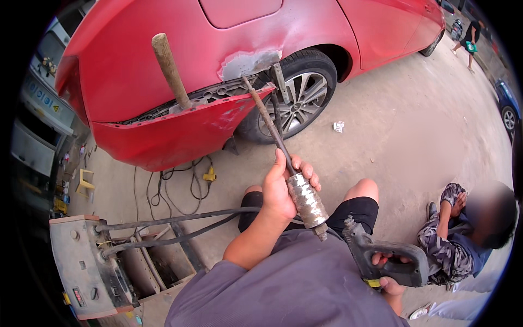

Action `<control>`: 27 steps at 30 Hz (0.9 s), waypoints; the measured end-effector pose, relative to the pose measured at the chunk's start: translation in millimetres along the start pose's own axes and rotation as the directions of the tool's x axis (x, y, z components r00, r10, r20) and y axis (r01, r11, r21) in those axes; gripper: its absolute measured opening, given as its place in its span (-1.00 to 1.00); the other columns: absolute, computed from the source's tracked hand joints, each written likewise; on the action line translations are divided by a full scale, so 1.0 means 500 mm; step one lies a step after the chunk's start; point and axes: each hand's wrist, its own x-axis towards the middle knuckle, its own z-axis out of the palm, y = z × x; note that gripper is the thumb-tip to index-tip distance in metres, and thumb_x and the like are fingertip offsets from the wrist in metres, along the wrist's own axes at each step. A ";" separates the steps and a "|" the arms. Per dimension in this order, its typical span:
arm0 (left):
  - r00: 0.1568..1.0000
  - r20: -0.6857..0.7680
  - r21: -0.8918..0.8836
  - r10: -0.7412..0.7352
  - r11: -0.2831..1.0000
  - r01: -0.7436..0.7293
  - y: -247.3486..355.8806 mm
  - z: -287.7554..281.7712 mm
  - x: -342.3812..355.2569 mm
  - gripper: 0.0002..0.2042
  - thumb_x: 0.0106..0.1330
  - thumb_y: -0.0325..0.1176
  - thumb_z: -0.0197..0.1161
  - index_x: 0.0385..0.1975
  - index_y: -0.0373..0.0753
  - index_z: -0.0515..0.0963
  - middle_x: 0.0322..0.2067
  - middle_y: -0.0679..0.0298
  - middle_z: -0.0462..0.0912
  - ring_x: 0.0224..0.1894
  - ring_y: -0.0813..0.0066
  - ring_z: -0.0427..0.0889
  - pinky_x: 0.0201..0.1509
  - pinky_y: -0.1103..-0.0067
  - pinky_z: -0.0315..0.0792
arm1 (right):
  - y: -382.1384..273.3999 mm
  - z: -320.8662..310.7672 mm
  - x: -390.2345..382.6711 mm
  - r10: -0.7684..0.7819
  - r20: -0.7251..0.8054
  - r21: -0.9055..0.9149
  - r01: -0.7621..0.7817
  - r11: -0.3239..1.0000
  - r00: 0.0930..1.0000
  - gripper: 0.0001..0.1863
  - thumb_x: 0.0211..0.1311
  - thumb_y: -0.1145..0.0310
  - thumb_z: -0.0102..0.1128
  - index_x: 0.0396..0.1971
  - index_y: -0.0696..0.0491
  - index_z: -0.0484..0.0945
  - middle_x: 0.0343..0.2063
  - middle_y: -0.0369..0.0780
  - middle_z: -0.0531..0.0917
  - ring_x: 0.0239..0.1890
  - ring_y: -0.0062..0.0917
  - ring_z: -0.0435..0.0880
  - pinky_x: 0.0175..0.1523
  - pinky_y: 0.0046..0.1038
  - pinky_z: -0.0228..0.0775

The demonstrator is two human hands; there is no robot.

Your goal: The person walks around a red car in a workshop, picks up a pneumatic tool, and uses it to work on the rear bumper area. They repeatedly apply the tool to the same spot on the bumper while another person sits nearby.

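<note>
My left hand (279, 188) is wrapped round a slide hammer (306, 201), at the top of its scuffed silver weight. The long rod slants up and away, its tip at the edge of a bare grey metal patch (246, 64) on the red car's rear quarter panel (180, 41). Lower right, my right hand (388, 278) grips the handle of a black spot-welder gun (389, 253), held close to my body. Below the patch, the red rear bumper (169, 133) hangs partly off, and a wooden handle (170, 71) sticks up out of the gap.
At lower left stands a grey welding machine (90, 261) with thick black cables (174, 219) running toward me. A yellow plug (210, 174) and tangled cords lie under the bumper. A person (457, 240) crouches at right; another person (469, 43) is farther off. Crumpled paper (339, 126) lies near the wheel (302, 98).
</note>
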 end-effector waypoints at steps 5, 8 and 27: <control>0.997 0.030 0.043 0.065 0.997 -0.066 0.000 0.012 -0.008 -0.55 0.51 0.16 -0.11 -0.43 -0.10 0.36 -0.50 0.28 0.47 -0.44 0.29 0.46 -0.30 0.33 0.42 | 0.010 -0.028 0.016 -0.062 0.132 0.066 0.054 0.996 0.989 -0.28 -0.03 0.67 0.25 0.20 -0.14 0.38 0.09 -0.14 0.49 0.06 -0.24 0.52 0.19 -0.15 0.29; 0.988 0.149 -0.058 0.040 0.998 -0.032 -0.004 -0.006 0.004 -0.58 0.54 0.12 -0.16 -0.41 -0.10 0.29 -0.54 0.36 0.39 -0.49 0.42 0.35 -0.36 0.41 0.33 | 0.014 -0.046 0.015 -0.116 0.138 0.033 0.112 0.993 0.984 -0.39 -0.04 0.66 0.25 0.13 0.06 0.44 0.05 -0.02 0.54 0.06 -0.20 0.56 0.16 -0.21 0.36; 0.903 0.422 -0.215 0.084 0.977 0.009 -0.043 0.004 0.054 -0.60 0.55 0.05 -0.12 -0.38 -0.16 0.32 -0.48 0.32 0.47 -0.38 0.38 0.44 -0.22 0.43 0.41 | -0.024 -0.026 0.036 -0.305 0.285 0.016 0.314 0.949 0.909 -0.37 -0.19 0.70 0.13 0.06 0.46 0.39 -0.04 0.10 0.52 -0.04 -0.18 0.56 0.07 -0.20 0.38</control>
